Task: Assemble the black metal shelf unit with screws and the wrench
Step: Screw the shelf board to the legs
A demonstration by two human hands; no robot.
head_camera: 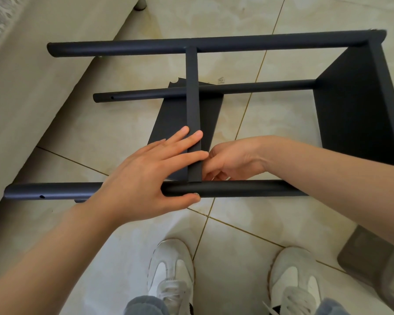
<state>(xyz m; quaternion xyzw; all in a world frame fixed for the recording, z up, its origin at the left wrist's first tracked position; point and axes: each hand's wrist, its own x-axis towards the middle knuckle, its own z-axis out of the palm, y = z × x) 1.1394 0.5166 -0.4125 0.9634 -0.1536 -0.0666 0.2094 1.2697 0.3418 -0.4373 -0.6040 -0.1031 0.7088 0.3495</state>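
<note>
A pale beige padded furniture base [32, 92] runs along the left side, standing on a glossy cream tiled floor [271, 123]. The black metal shelf unit [355, 105] lies on its side on that floor, in front of the person's feet. Three round black tubes stretch across it from left to right: a far tube [123, 47], a thinner middle tube [248, 87] and a near tube [55, 192] with a small hole close to its left end.

The left hand [146, 178] lies spread over the near tube, released rather than clenched. Its straight fingers rest flat across a flat black crosspiece [192, 98] that runs from the far tube to the near one, and its thumb lies along the tube's near side. Just right of the crosspiece, the right hand [232, 160] has its fingers curled in at the joint where crosspiece meets near tube. Whether it holds anything there, I cannot tell.

Below the hands stand two white trainers [171, 276]. At the far right the tubes meet a solid black end panel, and a blurred grey object [373, 264] sits on the floor in the lower right corner.
</note>
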